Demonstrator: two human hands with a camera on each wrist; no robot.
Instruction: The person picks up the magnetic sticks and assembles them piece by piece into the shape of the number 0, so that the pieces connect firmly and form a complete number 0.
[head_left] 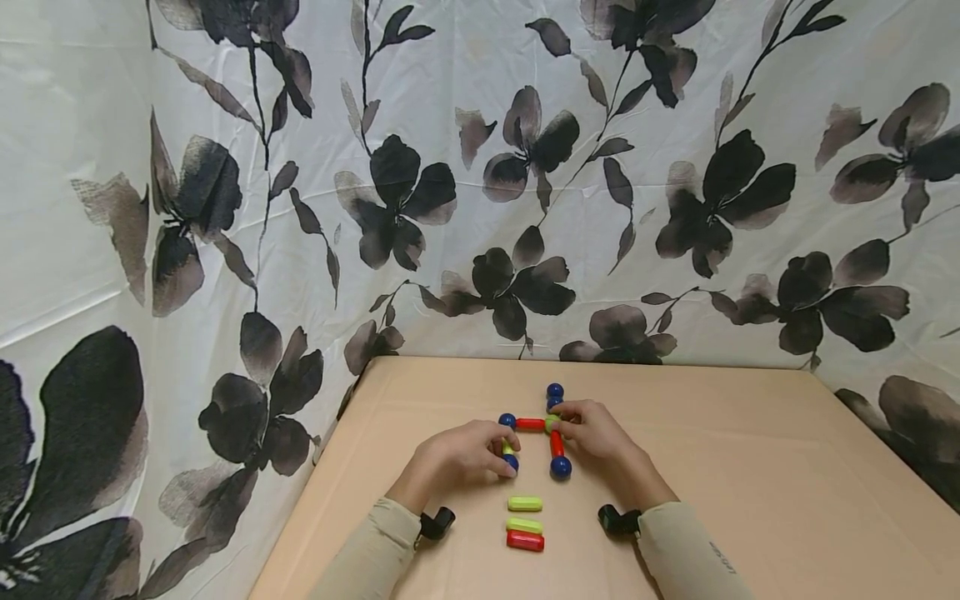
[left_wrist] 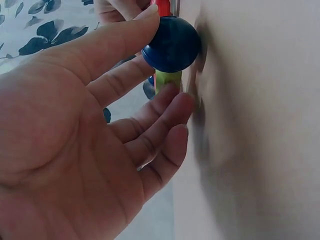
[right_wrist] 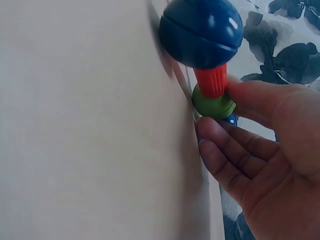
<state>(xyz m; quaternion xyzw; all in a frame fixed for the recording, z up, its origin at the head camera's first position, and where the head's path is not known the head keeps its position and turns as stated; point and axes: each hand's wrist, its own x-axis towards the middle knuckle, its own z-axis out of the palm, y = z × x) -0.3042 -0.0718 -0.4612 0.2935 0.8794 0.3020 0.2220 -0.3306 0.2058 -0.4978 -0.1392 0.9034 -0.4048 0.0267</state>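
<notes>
Here's the left hand [head_left: 465,450], partly closed, thumb and fingers round the near left ball [left_wrist: 172,44], a blue one, with its yellow-green stick [left_wrist: 167,80] among the fingers. Over on the right, the right hand [head_left: 600,429] is pinched closed on the green ball [right_wrist: 212,105], the junction where the crosswise red stick [head_left: 531,424] meets the red stick running near [head_left: 557,444] to another blue ball [head_left: 561,467]. Gripping both sides probably steadies the toy frame, which sits toward the middle of the worktop [head_left: 712,475]. A far blue ball [head_left: 554,390] tops the frame. Nearer, between the forearms, lie two loose yellow-green sticks [head_left: 525,504] and a loose red stick [head_left: 525,542], presumably laid there for easy reach. That worktop is plain, tan and smooth-looking; behind it hangs a pale cloth [head_left: 420,92] printed with dark flowers, hiding the room beyond.
</notes>
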